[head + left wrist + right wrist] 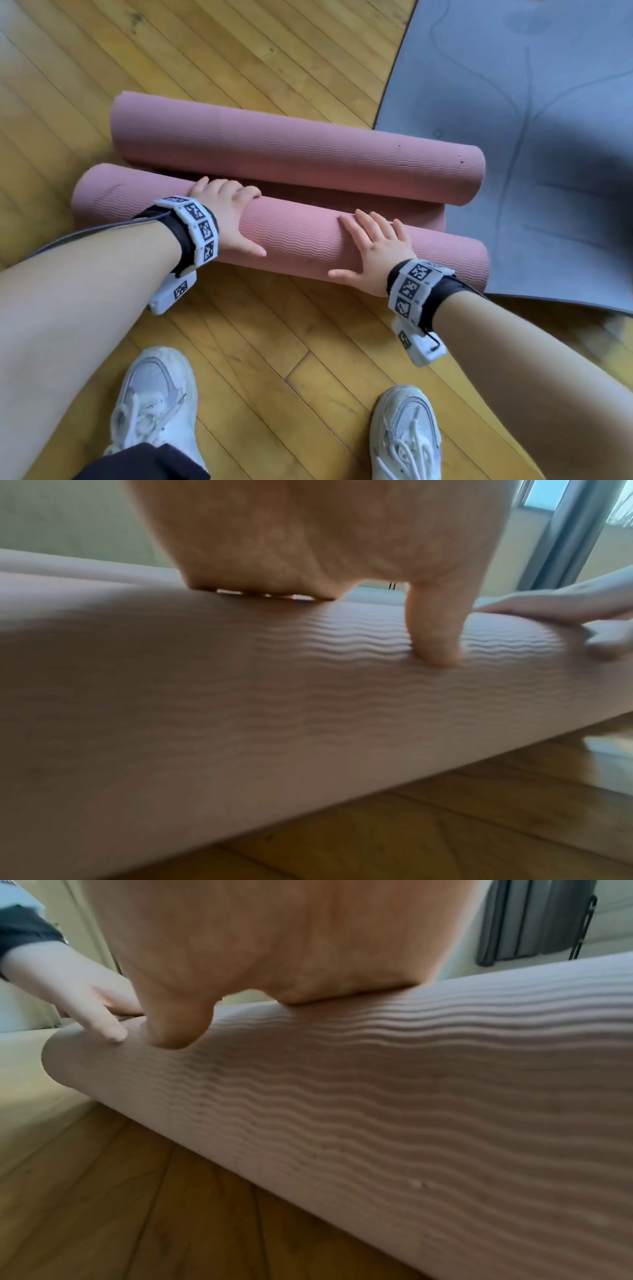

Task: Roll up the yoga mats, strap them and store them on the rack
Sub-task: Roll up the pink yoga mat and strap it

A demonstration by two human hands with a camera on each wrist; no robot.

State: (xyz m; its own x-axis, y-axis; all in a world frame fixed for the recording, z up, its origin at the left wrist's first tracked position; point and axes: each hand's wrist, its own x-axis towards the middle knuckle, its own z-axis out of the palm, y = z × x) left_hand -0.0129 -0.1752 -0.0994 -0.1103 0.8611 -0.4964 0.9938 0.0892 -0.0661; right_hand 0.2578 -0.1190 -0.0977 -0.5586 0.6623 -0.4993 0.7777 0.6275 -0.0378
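I keep my left hand (230, 219) and right hand (375, 250) flat, fingers released, pressing the near pink roll (301, 240) on the wooden floor (274, 342), likely to stop it uncurling toward the second roll (294, 147) beside the grey mat (548, 137).

No words or numbers are readable; only black-and-white coded squares show on the wristbands (202, 228).

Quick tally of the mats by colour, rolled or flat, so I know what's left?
Pink rolls: 2, the near roll under both hands, the far roll beside it; whether they are one mat, I cannot tell.
Grey mat, lying flat: 1.
Straps in view: 0.
Total: 3.
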